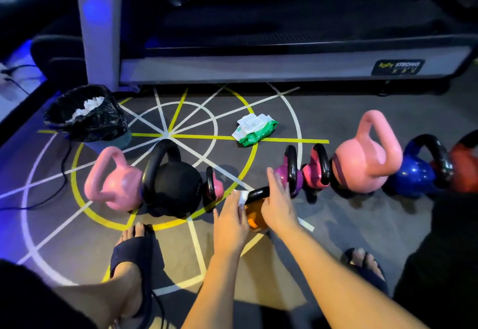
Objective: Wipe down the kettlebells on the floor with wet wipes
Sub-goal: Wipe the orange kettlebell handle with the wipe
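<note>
An orange kettlebell [254, 218] with a black handle sits between my hands in the middle of the floor. My left hand [230, 218] presses a white wet wipe [241, 196] against the left end of that handle. My right hand [278, 200] rests on the handle's right side and steadies the bell. A row of kettlebells runs across the floor: pink [113, 183], black [172, 181], small pink [216, 186], purple [291, 170], magenta [316, 168], large pink [364, 163], blue [416, 170] and red [465, 165]. The green wipes pack [254, 129] lies behind them.
A bin with a black liner [85, 114] holds used wipes at the back left. A treadmill [284, 54] spans the back. A black cable [59, 186] trails over the floor at left. My feet in dark sandals [134, 253] [367, 264] stand near the front.
</note>
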`<state>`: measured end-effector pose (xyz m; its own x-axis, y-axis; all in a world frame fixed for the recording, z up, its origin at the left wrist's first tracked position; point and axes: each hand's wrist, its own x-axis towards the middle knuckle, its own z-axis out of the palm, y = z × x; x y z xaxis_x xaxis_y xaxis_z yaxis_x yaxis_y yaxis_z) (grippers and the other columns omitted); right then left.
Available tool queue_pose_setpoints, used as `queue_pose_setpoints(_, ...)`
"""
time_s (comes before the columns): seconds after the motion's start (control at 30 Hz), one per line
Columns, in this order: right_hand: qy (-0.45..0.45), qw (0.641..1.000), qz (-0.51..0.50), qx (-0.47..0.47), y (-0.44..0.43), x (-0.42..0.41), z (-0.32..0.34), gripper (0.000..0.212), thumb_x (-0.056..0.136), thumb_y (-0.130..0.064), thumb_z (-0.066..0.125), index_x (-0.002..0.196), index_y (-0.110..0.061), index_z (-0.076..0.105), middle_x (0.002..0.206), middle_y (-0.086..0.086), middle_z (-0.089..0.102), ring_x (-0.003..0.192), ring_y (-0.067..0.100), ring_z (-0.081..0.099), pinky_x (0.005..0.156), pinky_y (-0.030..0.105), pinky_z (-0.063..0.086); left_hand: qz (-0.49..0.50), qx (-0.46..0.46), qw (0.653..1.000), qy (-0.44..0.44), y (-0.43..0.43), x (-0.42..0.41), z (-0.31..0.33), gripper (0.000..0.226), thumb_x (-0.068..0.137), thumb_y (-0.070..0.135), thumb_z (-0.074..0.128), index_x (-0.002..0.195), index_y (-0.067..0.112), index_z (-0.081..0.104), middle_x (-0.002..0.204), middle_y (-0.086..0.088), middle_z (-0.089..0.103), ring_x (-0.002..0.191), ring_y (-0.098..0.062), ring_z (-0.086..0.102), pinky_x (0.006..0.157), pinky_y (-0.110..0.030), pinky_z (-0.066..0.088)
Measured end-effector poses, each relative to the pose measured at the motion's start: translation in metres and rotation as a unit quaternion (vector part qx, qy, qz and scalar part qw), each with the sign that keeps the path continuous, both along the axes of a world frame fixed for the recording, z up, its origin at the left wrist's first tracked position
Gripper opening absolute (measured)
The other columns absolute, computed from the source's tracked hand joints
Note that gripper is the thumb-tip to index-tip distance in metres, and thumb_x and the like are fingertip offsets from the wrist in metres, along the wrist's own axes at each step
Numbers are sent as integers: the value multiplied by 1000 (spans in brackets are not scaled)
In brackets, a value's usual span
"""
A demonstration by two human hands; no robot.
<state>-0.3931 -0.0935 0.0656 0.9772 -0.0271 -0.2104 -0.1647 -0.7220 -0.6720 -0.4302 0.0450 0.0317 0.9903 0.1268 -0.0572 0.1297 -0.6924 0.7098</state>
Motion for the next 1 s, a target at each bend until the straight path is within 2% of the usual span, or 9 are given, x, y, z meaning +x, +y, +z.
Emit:
queue_pose_setpoints(0.1, 30, 992, 101, -76, -21, 9, -7, 72, 99, -11, 49, 160, -26, 14, 166, -6, 14, 154, 19, 4, 125, 48, 4, 51, 20, 998, -13, 0, -1, -9, 32, 104, 34, 42, 136, 37, 47, 129, 12, 61, 124, -14, 58, 122, -55, 23)
queue_pose_setpoints(0.23, -15, 994, 88, -68, -21, 6, -18, 55, 96, -22, 62, 148, -26, 44, 146, -6, 43, 140, 19, 35, 117, 38, 32, 3, 91, 991, -94, -14, -3, -1, 30, 103, 24, 54, 132, 25, 59, 134, 4, 63, 133, -18, 54, 122, -49, 28)
queue_pose_setpoints(0.33, -45, 978, 101, -177, -25, 6, -12, 43, 96, -32, 60, 138, -34, 53, 133, -11, 52, 122, 19, 44, 104, 35, 36, -59, 168, 975, -136, -30, -2, -2, 42, 93, 18, 71, 134, 19, 64, 138, 2, 63, 135, -18, 53, 111, -51, 44)
queue_pose_setpoints(0.47, -26, 962, 116, -244, -23, 0, -2, 39, 94, -52, 57, 130, -37, 59, 122, -5, 54, 116, 22, 46, 101, 37, 30, 7, 109, 987, -121, -19, 0, -5, 27, 102, 19, 58, 127, 25, 65, 130, 4, 67, 131, -17, 56, 114, -52, 40)
queue_pose_setpoints(0.53, -14, 961, 100, -258, -20, -6, -2, 44, 91, -63, 53, 127, -39, 60, 118, -2, 55, 114, 23, 48, 99, 38, 31, 67, 67, 991, -91, -7, 1, -3, 19, 106, 29, 45, 116, 31, 62, 104, 8, 69, 109, -19, 65, 99, -46, 51)
queue_pose_setpoints(0.6, 8, 964, 66, -256, -21, -10, -3, 48, 90, -69, 49, 129, -42, 59, 117, -1, 57, 115, 24, 49, 97, 39, 34, 77, 81, 990, -83, -3, 2, -2, 16, 107, 35, 38, 104, 30, 53, 84, 9, 61, 85, -23, 66, 79, -41, 55)
queue_pose_setpoints(0.67, 23, 970, 35, -240, -21, -10, -2, 49, 91, -69, 49, 131, -43, 58, 119, 0, 60, 117, 24, 51, 99, 40, 36, 42, 98, 990, -89, -9, 0, -6, 13, 107, 32, 37, 100, 26, 47, 87, 9, 55, 82, -18, 63, 87, -39, 55)
queue_pose_setpoints(0.87, 77, 989, 6, -122, -19, -7, -3, 26, 94, -27, 58, 119, -32, 63, 111, 6, 68, 111, 31, 61, 89, 40, 53, -118, 170, 960, -191, -33, -1, -32, 43, 99, 20, 46, 140, 25, 58, 148, 8, 53, 143, -10, 42, 114, -39, 36)
queue_pose_setpoints(1.0, 81, 994, -1, -73, -20, -8, -6, 42, 91, -42, 68, 131, -38, 60, 116, 5, 68, 114, 29, 59, 91, 36, 50, 11, 113, 984, -137, -6, 8, -19, 25, 107, 33, 43, 126, 31, 59, 117, 7, 69, 113, -16, 66, 93, -39, 54)
